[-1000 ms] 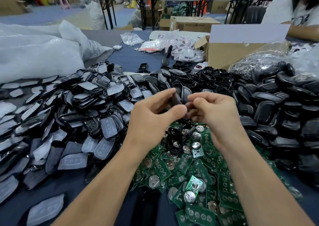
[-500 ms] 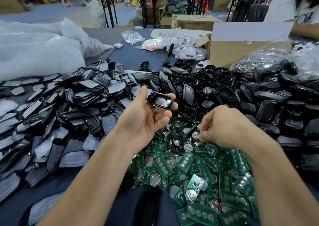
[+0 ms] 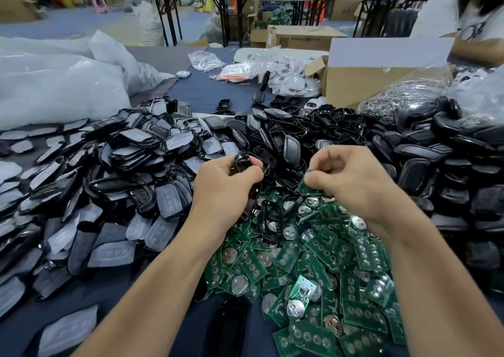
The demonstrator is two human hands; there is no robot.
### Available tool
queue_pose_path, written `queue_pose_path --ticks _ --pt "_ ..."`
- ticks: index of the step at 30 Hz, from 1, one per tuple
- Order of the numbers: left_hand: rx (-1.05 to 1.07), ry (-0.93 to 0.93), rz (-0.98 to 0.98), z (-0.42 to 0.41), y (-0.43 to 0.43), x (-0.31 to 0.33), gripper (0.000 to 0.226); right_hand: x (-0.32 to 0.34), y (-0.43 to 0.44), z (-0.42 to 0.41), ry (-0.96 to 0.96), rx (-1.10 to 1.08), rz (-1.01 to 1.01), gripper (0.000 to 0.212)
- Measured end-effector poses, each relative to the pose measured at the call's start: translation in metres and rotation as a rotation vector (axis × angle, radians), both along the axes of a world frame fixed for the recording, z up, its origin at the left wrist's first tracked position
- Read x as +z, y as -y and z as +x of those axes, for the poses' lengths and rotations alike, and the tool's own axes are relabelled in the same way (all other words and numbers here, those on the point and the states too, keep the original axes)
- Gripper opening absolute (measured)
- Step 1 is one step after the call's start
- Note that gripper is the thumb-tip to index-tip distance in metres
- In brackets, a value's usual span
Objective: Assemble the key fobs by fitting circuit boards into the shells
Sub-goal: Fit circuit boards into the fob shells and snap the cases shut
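My left hand grips a black key fob shell, held up above the table at centre. My right hand pinches a green circuit board between thumb and fingers, a short way right of the shell; the board is mostly hidden by the fingers. Below both hands lies a heap of green circuit boards with round coin-cell holders. A black shell frame lies on top of that heap.
Grey rubber button pads and shells are piled at the left. Black shell halves are heaped at the right and back. A cardboard box, white plastic bags and bagged fobs stand behind. A person in white is at far right.
My right hand rose from the board heap with a green board pinched in it. My left hand turned over and curled round the black shell.
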State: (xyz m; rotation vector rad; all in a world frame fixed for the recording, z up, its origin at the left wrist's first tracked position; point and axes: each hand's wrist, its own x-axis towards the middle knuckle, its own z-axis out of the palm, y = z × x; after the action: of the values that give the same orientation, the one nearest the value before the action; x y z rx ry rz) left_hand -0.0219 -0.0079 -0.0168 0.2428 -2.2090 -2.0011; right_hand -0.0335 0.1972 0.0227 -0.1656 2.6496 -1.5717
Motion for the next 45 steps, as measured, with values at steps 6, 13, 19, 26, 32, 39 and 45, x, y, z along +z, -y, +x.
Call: queue_pose_path --ticks 6,13,19,26,32,39,45 --pt "0.012 -0.03 -0.02 0.0 -0.003 -0.005 0.036 -0.014 0.033 0.0 0.099 -0.055 -0.573 0.015" --pt "-0.073 -0.077 0.071 0.003 -0.004 0.001 0.069 -0.02 0.041 0.0 0.185 0.02 -0.557 0.037" --pt "-0.092 -0.101 0.083 0.006 -0.005 0.0 0.056 -0.025 0.046 0.002 0.214 0.119 -0.56 0.038" --pt "-0.043 -0.073 0.061 0.006 -0.005 0.0 0.07 -0.029 0.042 -0.004 0.135 -0.013 -0.543 0.043" --pt "-0.102 -0.074 0.099 0.008 -0.007 0.005 0.076 -0.023 0.039 0.0 0.028 -0.022 -0.613 0.027" --pt "-0.136 -0.042 0.16 0.007 -0.004 0.003 0.075 -0.016 0.042 0.002 0.095 0.017 -0.743 0.027" --pt "-0.18 -0.017 0.245 0.007 -0.004 0.007 0.062 -0.018 0.047 0.003 0.111 -0.011 -0.806 0.021"
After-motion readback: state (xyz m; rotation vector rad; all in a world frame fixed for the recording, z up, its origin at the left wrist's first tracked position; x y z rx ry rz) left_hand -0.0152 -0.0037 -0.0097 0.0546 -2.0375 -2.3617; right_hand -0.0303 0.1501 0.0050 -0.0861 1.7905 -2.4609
